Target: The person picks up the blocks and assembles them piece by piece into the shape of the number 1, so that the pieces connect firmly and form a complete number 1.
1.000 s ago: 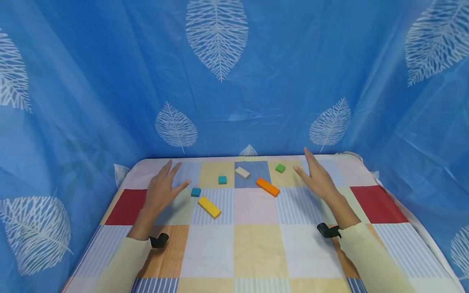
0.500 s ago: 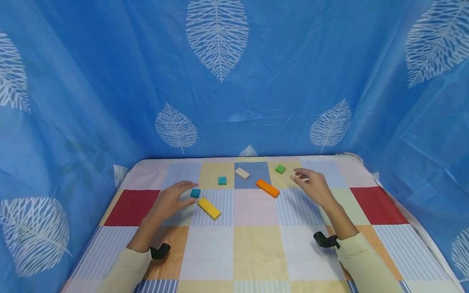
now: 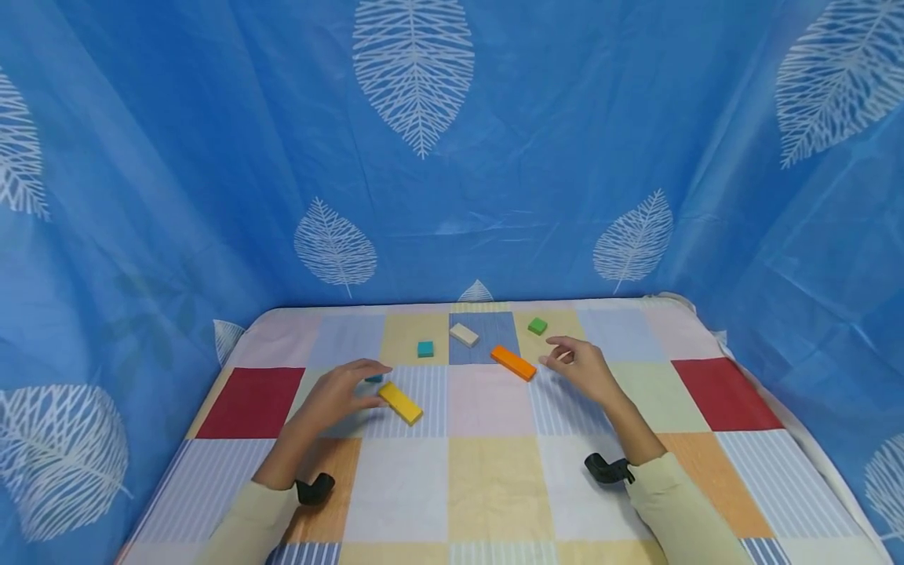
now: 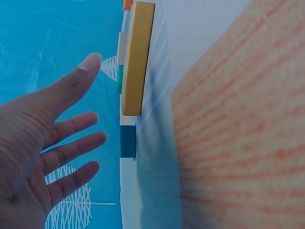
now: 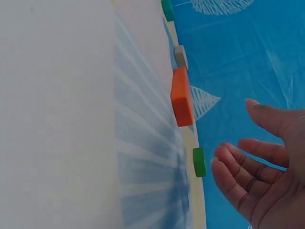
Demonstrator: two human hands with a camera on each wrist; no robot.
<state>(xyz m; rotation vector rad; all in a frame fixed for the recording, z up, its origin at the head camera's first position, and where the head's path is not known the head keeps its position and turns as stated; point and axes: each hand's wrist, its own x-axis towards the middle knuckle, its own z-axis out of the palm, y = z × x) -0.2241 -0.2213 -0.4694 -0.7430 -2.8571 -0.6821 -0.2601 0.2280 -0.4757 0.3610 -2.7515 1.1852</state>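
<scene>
In the head view, my left hand (image 3: 337, 396) hovers with fingers and thumb spread by the left end of a yellow block (image 3: 400, 404). It partly covers a small blue block (image 3: 374, 378). The left wrist view shows a gap between the fingers and the yellow block (image 4: 138, 59). My right hand (image 3: 582, 370), its fingers loosely bent, hangs right of an orange block (image 3: 513, 363) and holds nothing. A green block (image 3: 537, 326) lies just beyond its fingertips. Farther back are a white block (image 3: 464, 335) and a small teal block (image 3: 425, 349).
A patchwork cloth (image 3: 494, 479) covers the table beneath the blocks. Blue curtains (image 3: 523, 157) with white leaf prints rise behind the table and at both sides. A black wrist camera (image 3: 315, 490) sits on the left wrist and another black camera (image 3: 606, 468) on the right.
Both hands have come down and inward, the left toward the yellow block and the right toward the orange one. Their spread fingers have bent. The blocks lie where they were.
</scene>
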